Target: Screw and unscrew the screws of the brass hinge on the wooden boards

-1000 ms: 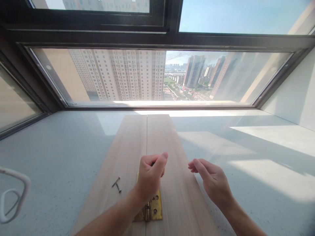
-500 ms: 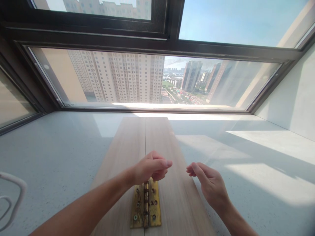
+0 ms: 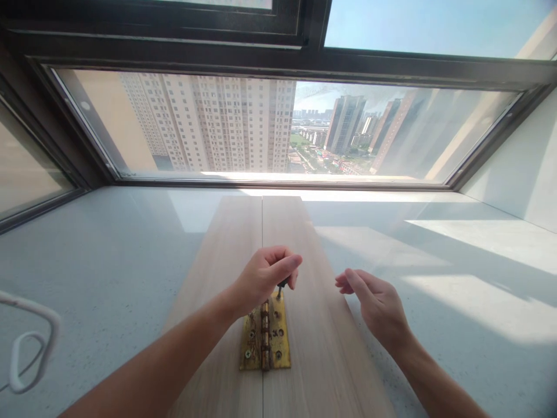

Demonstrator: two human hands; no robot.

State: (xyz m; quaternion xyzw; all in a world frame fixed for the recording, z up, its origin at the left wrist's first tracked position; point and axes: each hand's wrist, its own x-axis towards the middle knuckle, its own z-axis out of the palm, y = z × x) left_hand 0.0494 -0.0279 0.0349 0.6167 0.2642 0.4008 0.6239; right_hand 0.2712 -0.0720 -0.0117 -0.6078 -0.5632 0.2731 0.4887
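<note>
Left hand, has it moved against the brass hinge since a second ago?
Yes. The left hand has swung leftward off the hinge, which it half covered; its fingers pinch a small dark piece at the hinge's far right corner.

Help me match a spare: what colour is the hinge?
The hinge is brass-gold with dull, tarnished patches. The head view shows it best.

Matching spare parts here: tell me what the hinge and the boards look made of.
Hinge: brass or brass-plated metal, judging by its yellow shine, dulled in patches. Boards: pale wood or wood-look laminate; fine straight grain, matte, too uniform to tell which.
</note>
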